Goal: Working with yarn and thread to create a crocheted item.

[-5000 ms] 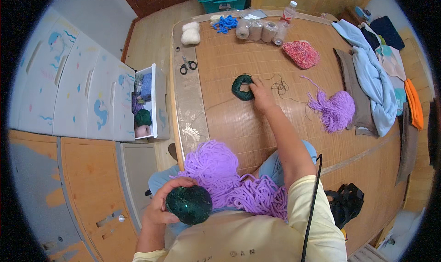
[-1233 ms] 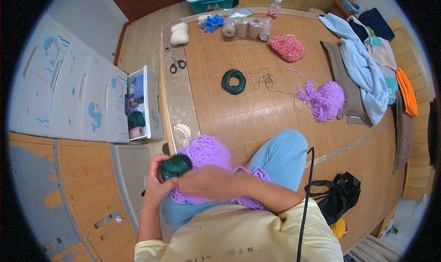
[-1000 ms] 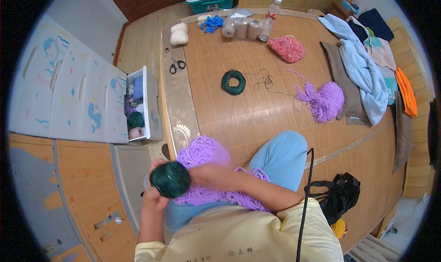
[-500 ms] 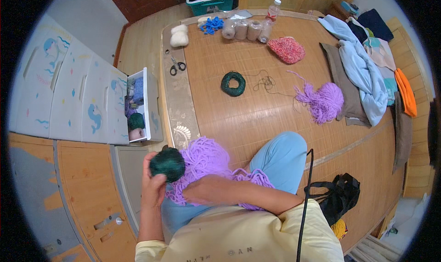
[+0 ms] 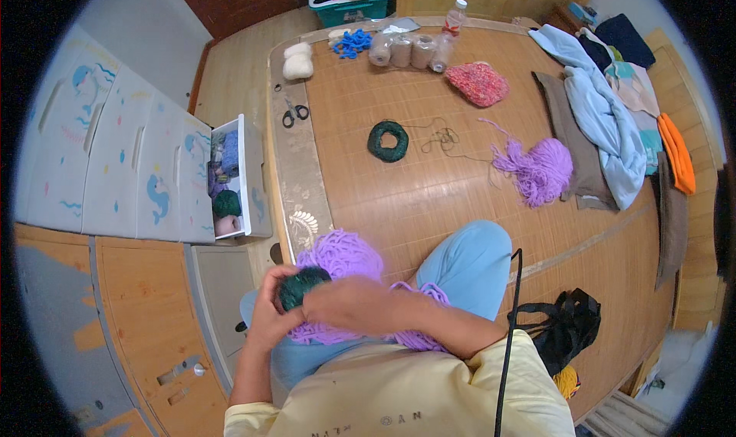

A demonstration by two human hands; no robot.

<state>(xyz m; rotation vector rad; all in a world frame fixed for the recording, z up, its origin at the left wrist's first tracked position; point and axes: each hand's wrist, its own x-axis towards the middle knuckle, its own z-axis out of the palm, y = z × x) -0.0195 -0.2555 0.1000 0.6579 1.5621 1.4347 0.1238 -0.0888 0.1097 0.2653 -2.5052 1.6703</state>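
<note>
My left hand is closed around a dark green ball of yarn, its fingers over the far side and thumb beneath. Against the ball's right side lies my right hand, blurred by motion, so its fingers cannot be made out. A heap of purple yarn rests on my lap, partly behind both hands and the right forearm. Out on the mat, a dark green ring-shaped skein trails a thin loose thread toward another bundle of purple yarn.
Scissors, white yarn, blue yarn, wrapped beige spools, a bottle and a red-pink knitted piece lie toward the far edge. An open drawer holds yarn at left. Clothes lie at right.
My left hand has brought the green yarn ball slightly right and nearer to me. My right hand has risen from the purple heap to the ball's side.
</note>
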